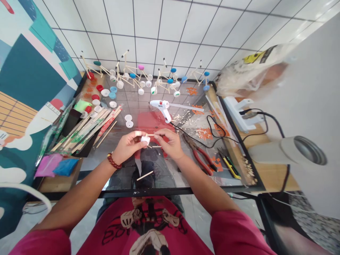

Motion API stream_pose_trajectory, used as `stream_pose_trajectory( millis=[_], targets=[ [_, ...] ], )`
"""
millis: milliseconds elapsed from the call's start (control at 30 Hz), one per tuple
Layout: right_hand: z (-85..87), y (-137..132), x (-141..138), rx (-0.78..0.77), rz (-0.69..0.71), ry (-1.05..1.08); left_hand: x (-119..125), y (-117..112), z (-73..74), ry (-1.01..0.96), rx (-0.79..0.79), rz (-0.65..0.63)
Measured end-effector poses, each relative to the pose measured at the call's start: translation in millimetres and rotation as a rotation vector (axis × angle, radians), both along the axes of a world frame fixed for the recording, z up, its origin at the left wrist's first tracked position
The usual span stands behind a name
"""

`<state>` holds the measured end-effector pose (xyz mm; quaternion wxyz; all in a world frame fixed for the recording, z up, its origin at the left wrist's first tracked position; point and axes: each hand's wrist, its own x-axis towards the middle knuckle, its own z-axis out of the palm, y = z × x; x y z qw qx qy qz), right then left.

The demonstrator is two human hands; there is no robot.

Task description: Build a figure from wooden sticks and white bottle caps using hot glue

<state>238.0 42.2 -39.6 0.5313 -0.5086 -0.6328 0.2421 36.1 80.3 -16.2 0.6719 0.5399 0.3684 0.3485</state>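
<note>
My left hand (129,144) is closed round a white bottle cap (145,140) above the glass table (170,184). My right hand (170,142) pinches thin wooden sticks (152,135) whose ends meet the cap. Both hands are close together over the middle of the table. A loose short stick (145,175) lies on the glass nearer to me. A white glue gun (162,107) rests beyond the hands, its cable trailing to the right.
Several stick-and-cap models (138,78) line the far edge. Packs of chopsticks (87,129) and loose caps (105,92) lie left. Red pliers (203,157) and a yellow cutter (230,166) lie right, near a power strip (240,111) and plastic bag (249,74).
</note>
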Motion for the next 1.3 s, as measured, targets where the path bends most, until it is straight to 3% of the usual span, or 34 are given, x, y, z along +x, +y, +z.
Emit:
stream_pose_trajectory(
  millis=[233, 467, 533, 633, 833, 933, 1133, 1300],
  targets=[
    [0.2, -1.5, -0.9, -0.028, -0.03, -0.013, 0.5, 1.8, -1.2, -0.095, -0.133, -0.005],
    [-7.1, 1.9, 2.6, -0.026, -0.106, 0.095, 0.7, 8.1, 3.1, -0.196, -0.248, 0.115],
    [-9.5, 2.9, 2.9, -0.024, -0.108, 0.039, -1.9, 11.6, 2.5, -0.148, -0.191, 0.167],
    [-11.9, 3.2, 2.3, -0.015, -0.094, -0.131, -8.8, 17.0, 0.3, 0.059, 0.016, 0.221],
    [-15.0, 2.3, -2.8, -0.09, -0.091, -0.521, -22.0, 23.8, -3.0, 0.537, 0.415, 0.236],
    [-12.6, 1.5, -5.7, -0.139, -0.061, -0.593, -23.7, 25.0, -0.6, 0.643, 0.543, 0.172],
    [1.1, 2.6, -6.6, -0.276, -0.029, -0.634, -31.4, 29.4, 9.8, 0.717, 0.641, -0.085],
    [5.5, 6.5, -4.7, -0.305, 0.084, -0.638, -36.2, 32.1, 6.8, 0.747, 0.636, -0.141]
  ],
)
